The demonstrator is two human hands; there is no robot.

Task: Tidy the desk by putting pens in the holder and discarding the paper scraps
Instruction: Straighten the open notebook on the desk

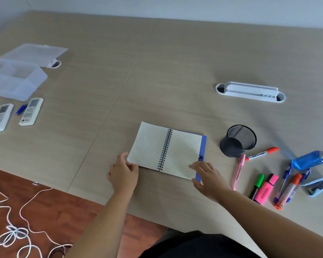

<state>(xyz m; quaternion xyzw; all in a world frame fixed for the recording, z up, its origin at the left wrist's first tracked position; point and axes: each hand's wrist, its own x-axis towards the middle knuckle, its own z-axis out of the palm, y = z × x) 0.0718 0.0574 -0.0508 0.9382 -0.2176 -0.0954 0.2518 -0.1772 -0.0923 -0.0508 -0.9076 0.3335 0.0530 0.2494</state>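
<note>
An open spiral notebook (166, 150) with lined pages and a blue cover lies in the middle of the desk. My left hand (123, 172) pinches the near left corner of its left page. My right hand (207, 175) rests flat, fingers spread, on the near right corner. A black mesh pen holder (238, 140) stands upright to the right of the notebook. Around it lie a pink pen (238, 171), an orange-capped marker (262, 153), a green marker (257, 186), a pink highlighter (267, 189), a blue pen (285, 178) and a second orange marker (289, 190).
A blue correction-tape dispenser (308, 161) and a light blue stapler (317, 186) lie at the far right. A white cable grommet (250, 92) sits behind. Clear plastic boxes (17, 79) and two remotes (31, 111) are at the left. White cord (17, 233) lies on the floor.
</note>
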